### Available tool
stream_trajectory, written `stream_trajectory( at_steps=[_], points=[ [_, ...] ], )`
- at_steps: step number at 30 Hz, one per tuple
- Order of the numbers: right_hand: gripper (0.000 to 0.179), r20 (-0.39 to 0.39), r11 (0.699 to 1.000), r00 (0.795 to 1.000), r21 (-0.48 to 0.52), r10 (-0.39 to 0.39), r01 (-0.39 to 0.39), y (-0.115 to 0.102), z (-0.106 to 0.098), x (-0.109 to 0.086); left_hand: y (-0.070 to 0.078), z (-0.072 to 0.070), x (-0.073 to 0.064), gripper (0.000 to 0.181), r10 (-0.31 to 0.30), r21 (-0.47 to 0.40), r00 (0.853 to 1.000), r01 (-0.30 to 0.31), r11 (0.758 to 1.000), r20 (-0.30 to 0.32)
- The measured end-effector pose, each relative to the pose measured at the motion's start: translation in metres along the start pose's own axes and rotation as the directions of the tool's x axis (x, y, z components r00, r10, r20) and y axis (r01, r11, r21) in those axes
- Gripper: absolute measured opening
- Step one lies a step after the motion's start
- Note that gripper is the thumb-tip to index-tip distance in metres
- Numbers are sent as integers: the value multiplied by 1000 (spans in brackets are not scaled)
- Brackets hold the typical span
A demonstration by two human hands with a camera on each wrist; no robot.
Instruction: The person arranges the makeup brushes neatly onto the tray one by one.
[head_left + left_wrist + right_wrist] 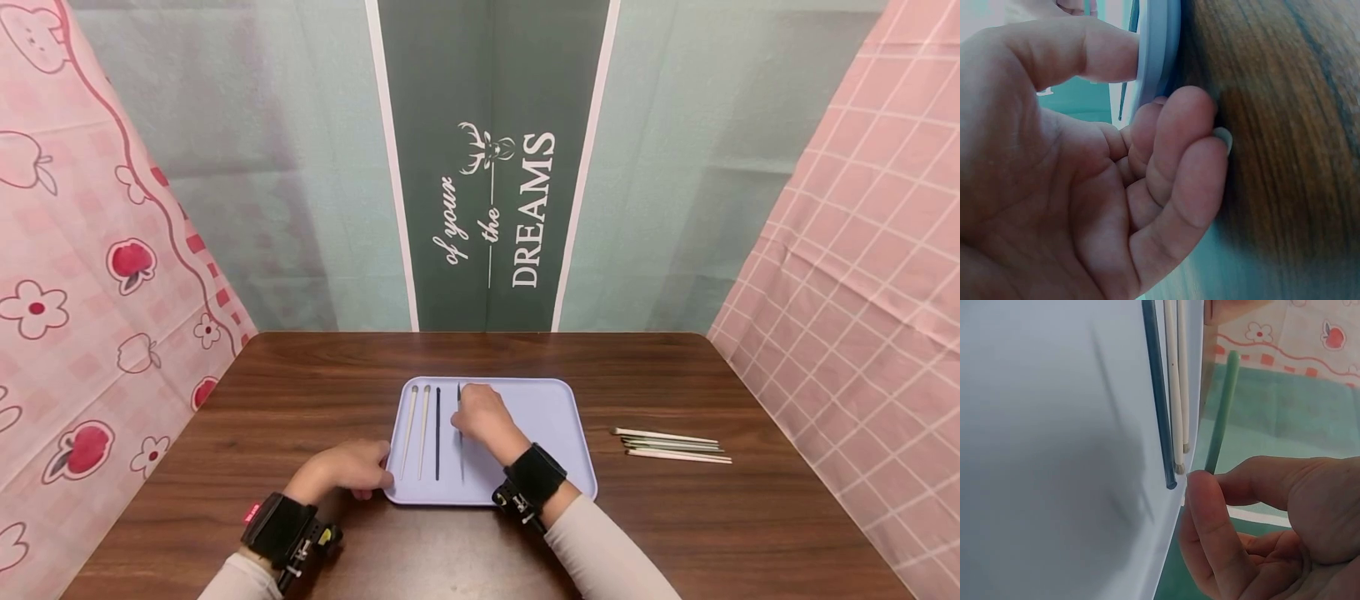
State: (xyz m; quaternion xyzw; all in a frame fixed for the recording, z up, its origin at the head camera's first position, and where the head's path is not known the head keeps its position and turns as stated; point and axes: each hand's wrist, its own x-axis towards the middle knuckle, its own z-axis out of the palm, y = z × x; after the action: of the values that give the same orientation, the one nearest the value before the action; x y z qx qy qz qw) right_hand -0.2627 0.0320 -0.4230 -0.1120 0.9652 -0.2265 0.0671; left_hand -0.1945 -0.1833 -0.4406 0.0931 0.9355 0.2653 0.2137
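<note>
My right hand (483,414) pinches a thin green makeup brush (1225,406) between thumb and fingertips, holding it above the lilac tray (525,417). In the right wrist view, the brush stands apart from the tray floor, and its shadow falls on the tray. Two cream-handled makeup brushes (423,429) and a dark makeup brush (438,433) lie side by side in the tray's left part. My left hand (352,467) grips the tray's left edge. In the left wrist view its thumb presses the rim (1154,56), with the other fingers curled below.
Right of the tray, several cream and green makeup brushes (671,446) lie bunched on the brown wooden table (300,375). Printed curtains (862,250) hang on both sides, and a green cloth (487,308) hangs behind the table's far edge.
</note>
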Motion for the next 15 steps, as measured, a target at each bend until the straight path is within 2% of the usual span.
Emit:
stream_trajectory(
  at_steps=[15],
  points=[
    [30,14,998,1000,-59,-4,5,-3,7,4,-1,1,0,17,-13,12,1000,13,1000,5]
  ],
)
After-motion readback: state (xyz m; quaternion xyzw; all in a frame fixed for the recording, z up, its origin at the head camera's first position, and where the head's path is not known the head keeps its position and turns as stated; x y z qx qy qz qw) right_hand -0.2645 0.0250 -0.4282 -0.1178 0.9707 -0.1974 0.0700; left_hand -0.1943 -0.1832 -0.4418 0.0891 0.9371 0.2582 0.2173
